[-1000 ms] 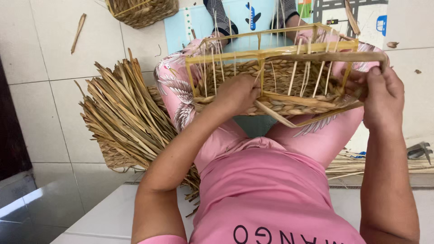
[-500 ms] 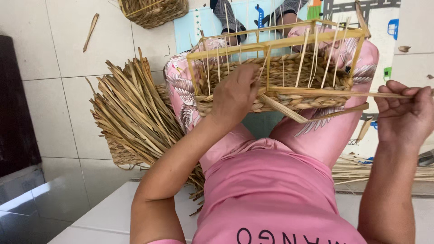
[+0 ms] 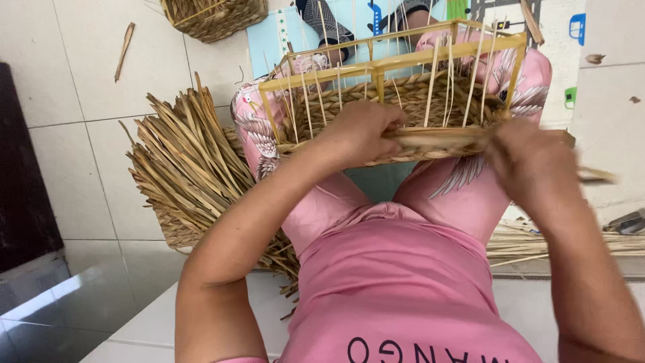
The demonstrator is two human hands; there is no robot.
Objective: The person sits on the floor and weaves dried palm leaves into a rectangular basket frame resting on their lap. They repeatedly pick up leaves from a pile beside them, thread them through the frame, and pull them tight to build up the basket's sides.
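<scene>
Weaving a strand along the basket's near wall

Step in hand, as I read it: working a flat strand through the uprights, mid-row, on the wall nearest the body.

- Left hand (image 3: 359, 131): fingers curled shut on the strand (image 3: 437, 138), pressing it against the woven wall. Knuckles up, fingertips hidden.
- Right hand (image 3: 531, 165): motion-blurred. Looks closed around the strand's other end, but the grip can't be confirmed; can't tell.
- Basket (image 3: 390, 94): rests on the lap, just beyond both hands. Wooden frame (image 3: 383, 64) sits above the left hand; thin stakes (image 3: 433, 81) stand between the frame and the woven part.
- Strand runs between the two hands, loose tail poking out past the right hand.
- Reed pile (image 3: 188, 168): on the floor, well out from the left forearm.
- Second basket (image 3: 215, 17): far beyond the left hand, cut by the top edge.

Next move, my judgement: needs the strand kept taut, tucked behind the next stake, then packed down onto the row under it. Left hand should pin the weave while the right feeds.

Hard to make out:
- Which stakes the strand passes in front of or behind; the hands cover that.
- Basket's base and far wall, hidden by the weave.
- Dark object (image 3: 631, 222) at the right edge, beyond the right wrist: cut off, can't identify.
</scene>
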